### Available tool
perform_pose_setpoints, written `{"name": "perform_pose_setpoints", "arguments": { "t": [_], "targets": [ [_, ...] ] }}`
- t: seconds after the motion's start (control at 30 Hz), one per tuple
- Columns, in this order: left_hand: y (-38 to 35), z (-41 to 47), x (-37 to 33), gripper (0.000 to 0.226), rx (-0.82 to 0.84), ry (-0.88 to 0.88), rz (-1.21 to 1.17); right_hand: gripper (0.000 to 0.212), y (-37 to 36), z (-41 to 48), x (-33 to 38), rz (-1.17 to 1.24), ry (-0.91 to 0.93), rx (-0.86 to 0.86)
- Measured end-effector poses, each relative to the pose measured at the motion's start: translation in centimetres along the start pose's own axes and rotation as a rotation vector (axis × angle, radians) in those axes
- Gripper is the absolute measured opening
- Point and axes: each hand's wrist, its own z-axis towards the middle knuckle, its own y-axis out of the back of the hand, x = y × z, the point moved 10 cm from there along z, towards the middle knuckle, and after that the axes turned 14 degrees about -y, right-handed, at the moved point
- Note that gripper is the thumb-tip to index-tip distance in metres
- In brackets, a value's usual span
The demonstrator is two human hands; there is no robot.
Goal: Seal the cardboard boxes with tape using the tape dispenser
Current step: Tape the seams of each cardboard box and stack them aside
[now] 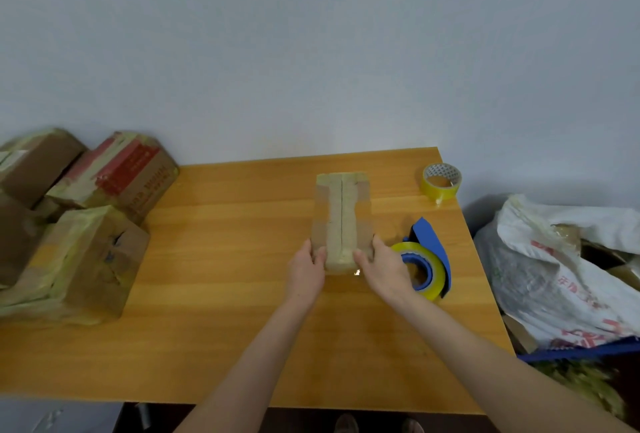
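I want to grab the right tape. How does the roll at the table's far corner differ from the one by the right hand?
The loose roll lies flat, hole up, on the table; the mounted roll stands on edge. The loose roll is bare, patterned core showing; the mounted roll sits in a blue dispenser beside the right hand, which holds the box. Both carry yellowish tape.

One small cardboard box (341, 218) sits in the middle of the table (225, 346), and the pile of taped boxes (86, 259) at the left edge shows three plainly, with more half hidden. Two yellow tape rolls are out, a loose roll (441, 183) at the far right corner and a mounted roll (434, 273) on the one blue tape dispenser (433, 242). Two hands show, left hand (306, 270) and right hand (382, 270), and one white bag (554, 276).
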Motion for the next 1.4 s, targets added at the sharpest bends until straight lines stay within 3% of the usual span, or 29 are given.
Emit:
{"name": "perform_pose_setpoints", "arguments": {
  "t": [0.17,0.3,0.63,0.73,0.83,0.97,1.1,1.23,1.4],
  "targets": [
    [1.1,-1.4,0.9,0.043,-0.005,-0.017,-0.189,0.056,0.1,-0.2,-0.5,0.142,0.070,0.063],
    [4.4,-2.8,1.3,0.028,-0.159,-0.074,-0.102,0.063,2.2,0.4,-2.4,0.191,0.084,-0.024],
    [3.1,-2.8,0.8,0.029,-0.121,-0.050,-0.249,0.063,1.0,0.3,-2.4,0.355,0.120,-0.015],
    [3.1,-2.6,0.6,0.028,-0.108,-0.086,-0.150,0.063,1.1,0.2,-2.0,0.264,0.169,-0.063],
    [2.9,-2.5,-0.1,0.027,-0.060,-0.154,0.057,0.066,1.1,0.1,-1.6,-0.001,0.201,-0.124],
    [2.6,-1.9,-1.3,0.059,0.001,-0.206,0.301,0.072,2.2,0.1,-0.5,-0.272,0.206,-0.192],
    [0.9,-0.5,-1.3,0.107,0.094,-0.191,0.165,0.089,1.7,0.5,1.3,-0.291,0.242,-0.171],
    [0.3,-0.2,-1.2,0.104,0.124,-0.210,0.171,0.073,1.4,0.6,1.7,-0.273,0.314,-0.174],
    [0.4,-0.6,-0.6,0.092,0.148,-0.248,0.054,0.069,0.8,1.9,-0.2,-0.114,0.359,-0.004]
  ]
}}
